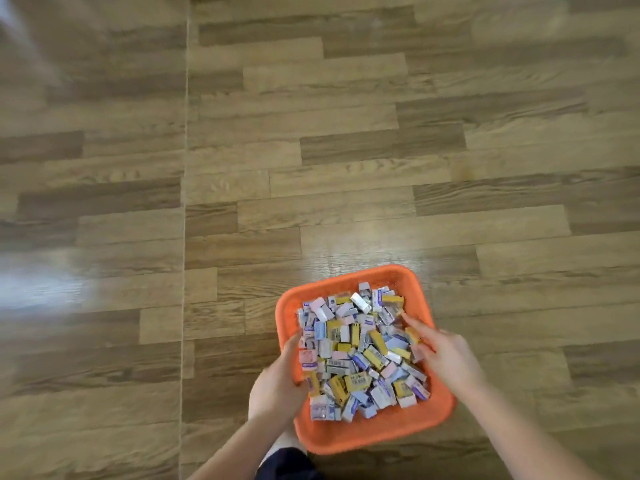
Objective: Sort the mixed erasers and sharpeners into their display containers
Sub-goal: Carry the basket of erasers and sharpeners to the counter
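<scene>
Erasers and sharpeners (360, 351), small wrapped blocks in yellow, white, pink, lilac and blue, lie heaped together under our hands in a square orange plastic basket (349, 439) with rounded corners. Our left hand (278, 379) grips the basket's left rim, with one digit laid over the edge against the pieces there. Our right hand (446, 355) rests on the right side of the heap. Its forefinger is stretched toward the basket's far right corner and the other fingers are bent down among the pieces; we cannot tell whether they pinch one.

Several yellow wrappers carry dark barcode-like stripes, and some lilac and blue ones bear bands of print, but blur leaves no word or brand readable. We cannot tell eraser from sharpener in the heap, and the lower layers are hidden by those on top. Our forearms are cut off by the bottom edge.

The pieces share no direction: their long axes point every way, some lying flat, some tipped on edge. The basket sits a little askew to the planks of the brown wood-patterned floor (346, 150) around it. Left of the basket a thin pale seam (185, 168) runs straight across the floor away from us. By the basket's near left corner shows a scrap of dark cloth (287, 465), too cut off to name.
</scene>
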Demonstrator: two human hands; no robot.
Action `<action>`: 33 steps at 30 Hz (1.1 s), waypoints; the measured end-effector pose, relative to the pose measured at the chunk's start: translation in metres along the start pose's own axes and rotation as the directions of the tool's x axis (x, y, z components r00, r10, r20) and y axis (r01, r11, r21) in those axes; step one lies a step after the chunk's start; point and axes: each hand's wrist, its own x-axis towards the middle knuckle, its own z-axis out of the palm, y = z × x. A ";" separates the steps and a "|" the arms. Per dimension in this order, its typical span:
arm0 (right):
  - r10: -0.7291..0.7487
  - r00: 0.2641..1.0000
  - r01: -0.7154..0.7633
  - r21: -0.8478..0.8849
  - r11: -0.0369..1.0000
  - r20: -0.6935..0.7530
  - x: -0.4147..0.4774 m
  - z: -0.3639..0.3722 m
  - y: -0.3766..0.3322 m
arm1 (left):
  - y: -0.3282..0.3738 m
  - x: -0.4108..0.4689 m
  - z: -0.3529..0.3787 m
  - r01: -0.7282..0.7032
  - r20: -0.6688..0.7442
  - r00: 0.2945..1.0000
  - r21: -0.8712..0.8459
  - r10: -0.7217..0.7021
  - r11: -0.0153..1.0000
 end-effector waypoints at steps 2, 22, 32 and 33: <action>0.004 1.000 -0.007 -0.100 0.995 -0.030 -0.011 -0.016 -0.015 | 0.013 -0.014 -0.025 -0.030 -0.024 0.999 0.045 0.031 0.999; -0.152 0.964 0.226 0.363 0.904 -0.220 -0.114 -0.379 -0.349 | 0.210 -0.198 -0.455 -0.287 -0.321 0.912 -0.049 0.257 0.957; -0.242 0.926 0.329 0.304 0.894 -0.290 -0.058 -0.532 -0.469 | 0.299 -0.189 -0.608 -0.209 -0.408 0.902 -0.119 0.144 0.971; -0.244 0.926 0.331 0.309 0.891 -0.289 -0.049 -0.546 -0.481 | 0.308 -0.183 -0.621 -0.208 -0.416 0.898 -0.112 0.144 0.972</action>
